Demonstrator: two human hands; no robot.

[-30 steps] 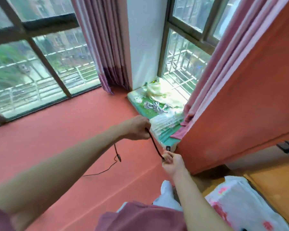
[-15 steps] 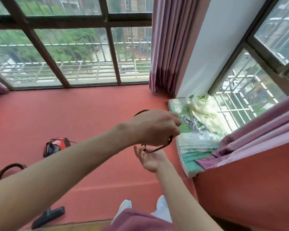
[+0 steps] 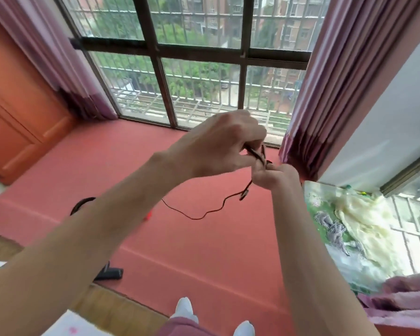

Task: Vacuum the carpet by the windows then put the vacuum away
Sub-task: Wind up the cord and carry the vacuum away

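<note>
The task's thing in hand is the vacuum's thin black power cord [image 3: 211, 209]. It looks light, limp and smooth-skinned. It probably has no stiffness of its own, so it will sag, kink and slide through a loose grip, and it is best taken in a firm pinch close to where the loops gather.

The left hand [image 3: 218, 146] is raised in front of the dark-framed window [image 3: 199, 81]. Its fingers [image 3: 254, 135] are clenched, and they pinch a short doubled stretch of the cord against the thumb. Just right of it and slightly nearer, touching it, the right hand [image 3: 275, 177] is curled around the same bundle. Most of its fingertips are hidden behind the palm.

From under the right hand the cord drops past a small dark fitting, too blurred to name. It then hangs in a slack wavy line to the left above the red carpet [image 3: 204, 251] and disappears behind the left forearm.

The vacuum's body is hidden by that arm. Only a black curved hose [image 3: 81, 204] shows at the arm's far-left edge, and a black floor nozzle [image 3: 110, 274] lies at the carpet's near edge.

A green printed mat [image 3: 325, 214] lies on the carpet at the right, below a pink curtain [image 3: 325, 93]. By these signs the cord is being gathered for putting away.
</note>
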